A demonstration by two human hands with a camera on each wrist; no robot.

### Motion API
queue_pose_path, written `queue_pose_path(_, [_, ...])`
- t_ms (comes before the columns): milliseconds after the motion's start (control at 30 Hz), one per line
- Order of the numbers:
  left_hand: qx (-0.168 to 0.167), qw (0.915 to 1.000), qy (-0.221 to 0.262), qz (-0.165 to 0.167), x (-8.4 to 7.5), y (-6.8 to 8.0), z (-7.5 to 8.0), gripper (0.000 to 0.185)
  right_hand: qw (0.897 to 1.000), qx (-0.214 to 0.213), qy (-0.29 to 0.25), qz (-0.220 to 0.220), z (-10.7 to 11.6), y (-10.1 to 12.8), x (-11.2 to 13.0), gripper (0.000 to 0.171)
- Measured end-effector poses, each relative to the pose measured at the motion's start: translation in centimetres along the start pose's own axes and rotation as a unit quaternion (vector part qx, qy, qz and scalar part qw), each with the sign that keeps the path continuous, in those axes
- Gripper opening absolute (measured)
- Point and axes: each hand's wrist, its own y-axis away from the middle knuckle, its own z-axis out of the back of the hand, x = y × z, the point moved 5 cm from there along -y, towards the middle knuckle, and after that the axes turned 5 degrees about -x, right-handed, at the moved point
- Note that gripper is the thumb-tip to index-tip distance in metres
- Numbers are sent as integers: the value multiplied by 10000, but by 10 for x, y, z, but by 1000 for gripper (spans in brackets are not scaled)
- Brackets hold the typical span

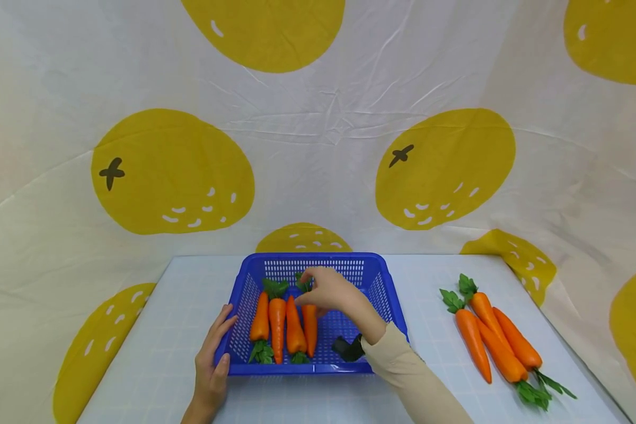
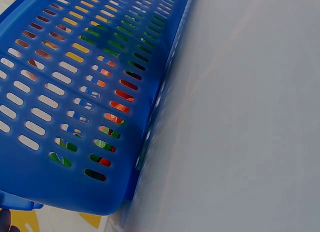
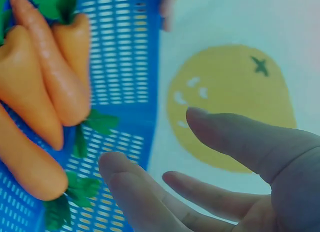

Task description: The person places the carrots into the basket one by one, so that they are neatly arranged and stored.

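Head view, left edge of the work: the left hand [image 1: 212, 353] rests at the basket's near-left corner, fingers extended along the side rim, thumb apart from them at the front.
Blue basket: slotted plastic [image 1: 328, 369], standing on the pale table [image 1: 153, 347]; from the left wrist, orange and green show through its slots.
First carrot: the leftmost inside [image 1: 260, 318], leaves toward the person.
Second carrot: just beside it [image 1: 277, 324], leaves at the far end.
Third carrot: next along [image 1: 295, 333], leaves at the near end.
Fourth carrot: the rightmost inside [image 1: 310, 330], leaves at the far end, partly under the right hand.
Right hand: above the basket [image 1: 331, 291], fingers bent but parted from the thumb, gripping nothing; whether it touches the fourth carrot I cannot tell.
Dark object: near the cuff [image 1: 348, 348], its nature unclear.
Beige sleeve: on the right arm [image 1: 410, 377], crossing the basket's near-right corner.
Loose carrots: four on the table right of the basket [image 1: 473, 341], close together, two with leaves pointing away, two with leaves toward the person.
Backdrop: white cloth with yellow fruit prints [image 1: 318, 176], behind everything and down both sides.
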Motion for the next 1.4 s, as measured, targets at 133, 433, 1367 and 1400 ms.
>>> queue_pose_path(133, [-9, 10000, -9, 3, 0, -1, 1, 49, 9993, -251, -87, 276, 12, 13, 3, 37])
queue_pose_path(433, [15, 10000, -58, 78, 2, 0, 0, 49, 9907, -1037, -620, 621, 40, 48, -4, 35])
queue_pose_path(1367, [-64, 9997, 124, -195, 3, 0, -1, 47, 9388, -3409, -398, -290, 159, 146, -128, 41])
queue_pose_path(1400, [-69, 9997, 111, -187, 3, 0, -1, 47, 9379, -3424, -427, -367, 162, 149, -135, 42])
